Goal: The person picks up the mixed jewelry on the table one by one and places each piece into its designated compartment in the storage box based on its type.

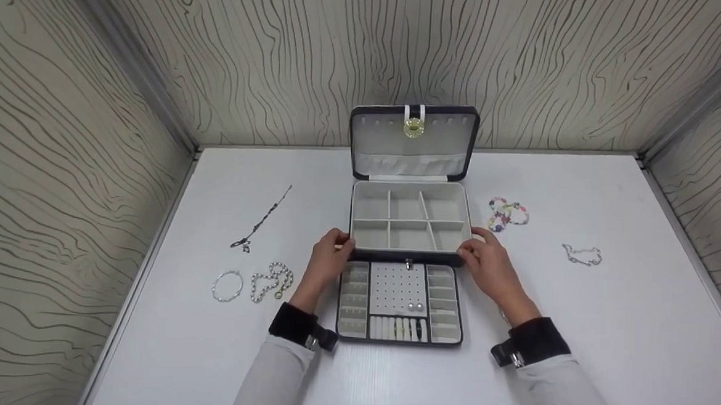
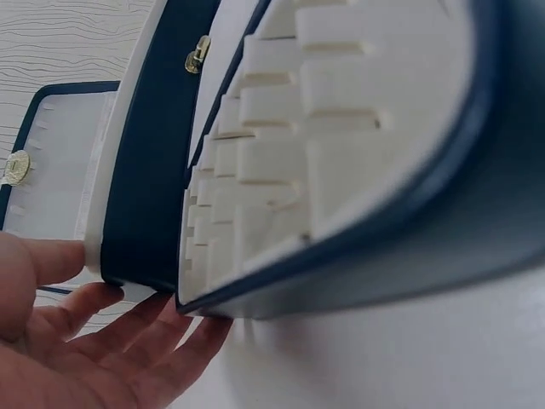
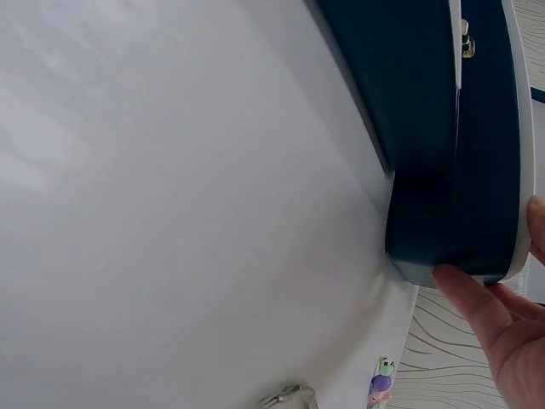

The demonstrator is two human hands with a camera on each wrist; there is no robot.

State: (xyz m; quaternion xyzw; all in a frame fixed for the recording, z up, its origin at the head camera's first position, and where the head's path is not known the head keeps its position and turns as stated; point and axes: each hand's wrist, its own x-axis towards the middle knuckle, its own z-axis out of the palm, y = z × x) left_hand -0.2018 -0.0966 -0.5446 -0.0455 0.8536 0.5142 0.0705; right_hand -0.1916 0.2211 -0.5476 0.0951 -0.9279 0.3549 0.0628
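A dark blue jewelry box [image 1: 395,256] stands with its lid [image 1: 412,159] raised, showing a bare light interior split into six compartments. My left hand [image 1: 326,259] grips its front left corner, thumb at the pale rim and fingers [image 2: 153,345] against the side. At the front right corner my right hand [image 1: 492,265] holds the box, thumb at the rim, fingers [image 3: 477,307] along the side. Directly before the box lies a tray [image 1: 393,281] with side slots, a perforated panel bearing two pearl earrings [image 1: 415,306], and ring rolls holding several rings [image 1: 406,329].
To the left lie a dark chain necklace [image 1: 265,217], a thin bracelet [image 1: 213,290] and a pearl necklace [image 1: 255,288]. On the right are colourful beaded bracelets [image 1: 499,221] and a silver chain [image 1: 586,260]. A patterned wall [image 1: 281,69] borders the white table [image 1: 605,363] behind.
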